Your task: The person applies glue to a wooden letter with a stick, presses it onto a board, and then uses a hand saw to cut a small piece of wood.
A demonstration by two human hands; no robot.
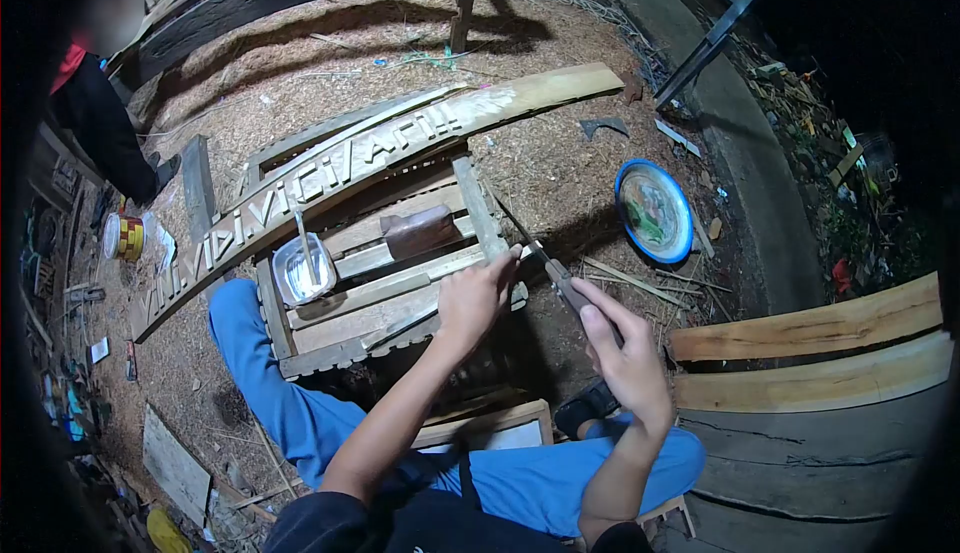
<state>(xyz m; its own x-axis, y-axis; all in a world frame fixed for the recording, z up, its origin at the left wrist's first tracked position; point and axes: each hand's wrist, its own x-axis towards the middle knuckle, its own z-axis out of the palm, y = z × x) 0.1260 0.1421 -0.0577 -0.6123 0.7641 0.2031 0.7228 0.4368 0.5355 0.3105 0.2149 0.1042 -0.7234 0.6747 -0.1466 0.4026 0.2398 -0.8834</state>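
My left hand (474, 298) is closed at the edge of a slatted wooden stand, pressing a thin wooden strip (433, 276) near its end. My right hand (622, 353) grips the brown handle (570, 288) of a narrow, dark-bladed hand tool; whether it is a knife or a saw I cannot tell. Its blade (519, 225) points up and left, across the strip's end beside my left fingertips. A brown block (418, 233) rests on the slatted stand (478, 203). Left of it sits a plastic tub (300, 271) with a stick standing in it.
A curved board with raised wooden letters (330, 178) lies across the stand's far side. A blue-rimmed basin (688, 236) stands on the shavings-covered ground to the right. Long planks (810, 328) lie at lower right. Another person's dark-clad leg (105, 128) shows at upper left.
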